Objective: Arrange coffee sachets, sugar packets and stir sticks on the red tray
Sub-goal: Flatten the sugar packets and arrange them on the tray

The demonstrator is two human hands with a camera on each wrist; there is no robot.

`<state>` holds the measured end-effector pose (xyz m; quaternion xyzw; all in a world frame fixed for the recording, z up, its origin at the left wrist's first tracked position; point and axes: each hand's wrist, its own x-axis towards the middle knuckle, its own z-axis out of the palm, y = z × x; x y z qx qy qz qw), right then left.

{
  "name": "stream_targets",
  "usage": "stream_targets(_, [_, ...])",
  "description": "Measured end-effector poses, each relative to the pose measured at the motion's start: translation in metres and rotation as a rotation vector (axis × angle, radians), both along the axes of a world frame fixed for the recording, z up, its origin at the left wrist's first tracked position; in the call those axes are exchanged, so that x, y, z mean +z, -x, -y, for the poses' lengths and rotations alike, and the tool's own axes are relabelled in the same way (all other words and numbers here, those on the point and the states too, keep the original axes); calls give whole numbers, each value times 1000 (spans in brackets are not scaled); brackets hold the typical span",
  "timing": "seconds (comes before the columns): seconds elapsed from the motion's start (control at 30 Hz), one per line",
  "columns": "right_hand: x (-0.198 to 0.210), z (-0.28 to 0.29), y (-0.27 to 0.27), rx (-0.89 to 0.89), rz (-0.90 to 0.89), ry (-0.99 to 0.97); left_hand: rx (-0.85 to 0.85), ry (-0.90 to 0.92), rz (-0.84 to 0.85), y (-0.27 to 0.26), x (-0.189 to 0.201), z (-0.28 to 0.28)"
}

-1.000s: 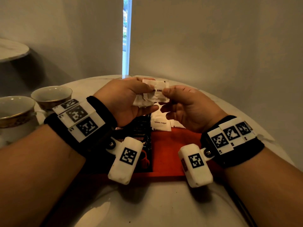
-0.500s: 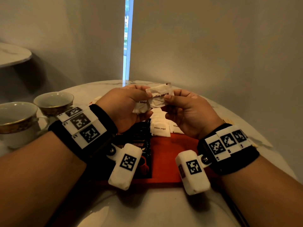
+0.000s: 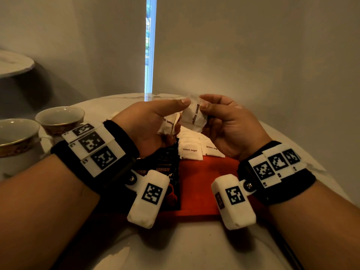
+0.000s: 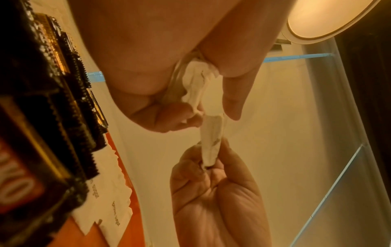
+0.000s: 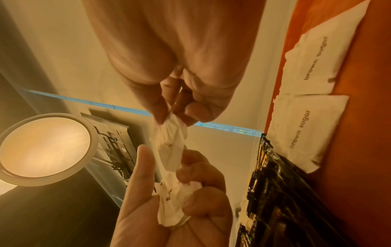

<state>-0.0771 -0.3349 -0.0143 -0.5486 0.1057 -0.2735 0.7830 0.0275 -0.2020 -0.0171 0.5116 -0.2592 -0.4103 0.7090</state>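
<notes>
Above the red tray (image 3: pixel 206 172), my right hand (image 3: pixel 202 115) pinches one white brown-sugar packet (image 3: pixel 194 117) upright between thumb and fingers. My left hand (image 3: pixel 173 121) grips a small bunch of sugar packets (image 3: pixel 168 123), its thumb tip against the single packet's top. From the left wrist the bunch (image 4: pixel 194 83) shows above the single packet (image 4: pixel 211 145). The right wrist view has the single packet (image 5: pixel 171 138) above the bunch (image 5: pixel 173 200). Black coffee sachets (image 3: pixel 167 168) lie on the tray's left, and more sugar packets (image 3: pixel 190 152) lie at its back. No stir sticks are in view.
Two gold-rimmed cups (image 3: pixel 60 117) (image 3: pixel 17 137) stand at the left of the round white table (image 3: pixel 175 240). A wall rises close behind the table. Another round tabletop (image 3: pixel 13 63) sits at far left. The tray's right half shows bare red.
Both hands have risen slightly. The packet that both hands pinched flat is now turned upright in my right hand, apart from the bunch in my left.
</notes>
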Motion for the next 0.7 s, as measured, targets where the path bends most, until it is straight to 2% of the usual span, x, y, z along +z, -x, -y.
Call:
stream_targets(0.13, [1,-2,2,25,31,-14,-53,-14,44,2,-3,-1])
stream_targets(0.27, [-3,-3,-2,25,20,12,53,23,45,4,-1,4])
stream_targets(0.4, [-7,1,-2,11,-76,187,119,80,15,-4,-2,5])
stream_targets(0.7, [-5,1,1,-26,-112,245,45,73,105,-2,-2,5])
